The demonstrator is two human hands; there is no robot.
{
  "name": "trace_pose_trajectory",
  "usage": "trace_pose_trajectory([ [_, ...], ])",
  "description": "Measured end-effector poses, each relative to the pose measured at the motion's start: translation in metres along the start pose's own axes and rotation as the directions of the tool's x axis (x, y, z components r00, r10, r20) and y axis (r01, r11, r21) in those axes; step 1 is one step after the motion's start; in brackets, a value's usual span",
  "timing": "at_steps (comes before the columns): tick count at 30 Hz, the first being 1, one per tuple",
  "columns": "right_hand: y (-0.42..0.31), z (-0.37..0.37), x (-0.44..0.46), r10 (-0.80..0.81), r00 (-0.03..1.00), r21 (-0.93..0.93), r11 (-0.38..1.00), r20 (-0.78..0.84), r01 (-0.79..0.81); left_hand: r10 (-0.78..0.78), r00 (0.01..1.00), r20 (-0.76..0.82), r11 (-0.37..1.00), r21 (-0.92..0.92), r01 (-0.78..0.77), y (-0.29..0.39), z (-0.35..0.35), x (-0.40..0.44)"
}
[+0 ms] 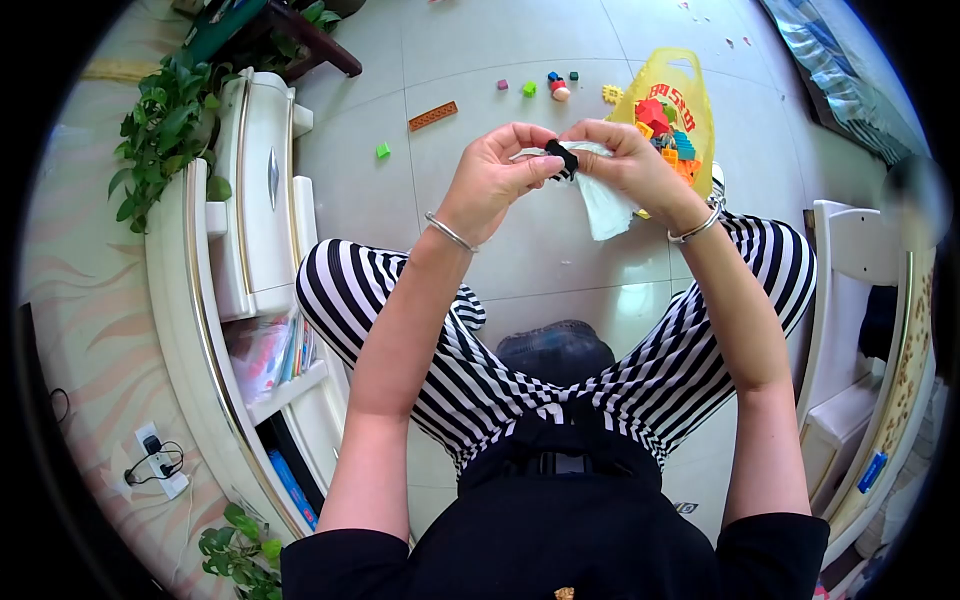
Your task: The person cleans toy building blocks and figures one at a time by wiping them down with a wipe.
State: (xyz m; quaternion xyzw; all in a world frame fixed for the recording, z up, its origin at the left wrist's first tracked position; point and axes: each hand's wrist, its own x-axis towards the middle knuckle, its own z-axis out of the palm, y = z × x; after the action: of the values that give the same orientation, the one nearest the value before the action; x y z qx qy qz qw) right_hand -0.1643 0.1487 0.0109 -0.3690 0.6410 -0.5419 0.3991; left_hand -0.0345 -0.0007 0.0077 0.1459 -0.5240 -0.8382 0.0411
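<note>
pinching the small black piece [562, 158] from opposite sides, your left hand [497, 172] and right hand [640, 165] shared it, white cloth [604, 208] hanging below the right.

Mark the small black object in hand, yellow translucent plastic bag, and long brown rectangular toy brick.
Small black object [563, 160]: head view, its middle.
Yellow translucent plastic bag [703, 140]: head view, right wall.
Long brown rectangular toy brick [433, 117]: head view, middle.

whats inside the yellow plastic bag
Inside the translucent yellow plastic bag, red, orange and teal plastic toy blocks show; the right hand covers part of the bag, and whatever lies beneath the visible blocks is hidden.
</note>
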Motion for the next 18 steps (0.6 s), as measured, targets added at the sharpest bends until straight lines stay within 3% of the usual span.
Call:
trace_pose_trajectory([
  [4,-0.002,-0.002,-0.002,0.07,0.997,0.028,0.997,0.029,-0.071,-0.043,0.998,0.05,0.987,-0.154,0.05,-0.006,-0.008,0.002],
  [6,-0.001,-0.009,-0.004,0.156,0.987,-0.041,0.987,-0.022,-0.157,-0.07,0.996,0.057,0.957,-0.278,0.084,-0.008,-0.009,0.004],
  [10,0.01,-0.008,-0.021,0.2,0.978,0.008,0.98,0.065,-0.201,-0.077,0.997,-0.005,0.958,-0.279,0.072,-0.02,-0.005,0.01],
  [13,0.018,-0.01,-0.037,0.315,0.947,0.055,0.946,0.063,-0.318,-0.118,0.99,-0.081,0.968,-0.231,0.096,-0.032,0.008,0.013],
  [15,0.025,-0.016,-0.047,0.329,0.943,0.098,0.938,0.041,-0.332,-0.13,0.97,-0.204,0.99,-0.089,0.113,-0.039,0.021,0.017],
  [17,0.028,-0.024,-0.054,0.341,0.94,0.138,0.93,0.017,-0.34,-0.128,0.964,-0.232,0.992,-0.025,0.126,-0.046,0.032,0.027],
  [18,0.028,-0.028,-0.059,0.333,0.941,0.191,0.929,-0.065,-0.316,-0.133,0.954,-0.268,0.989,0.03,0.146,-0.049,0.04,0.032],
])
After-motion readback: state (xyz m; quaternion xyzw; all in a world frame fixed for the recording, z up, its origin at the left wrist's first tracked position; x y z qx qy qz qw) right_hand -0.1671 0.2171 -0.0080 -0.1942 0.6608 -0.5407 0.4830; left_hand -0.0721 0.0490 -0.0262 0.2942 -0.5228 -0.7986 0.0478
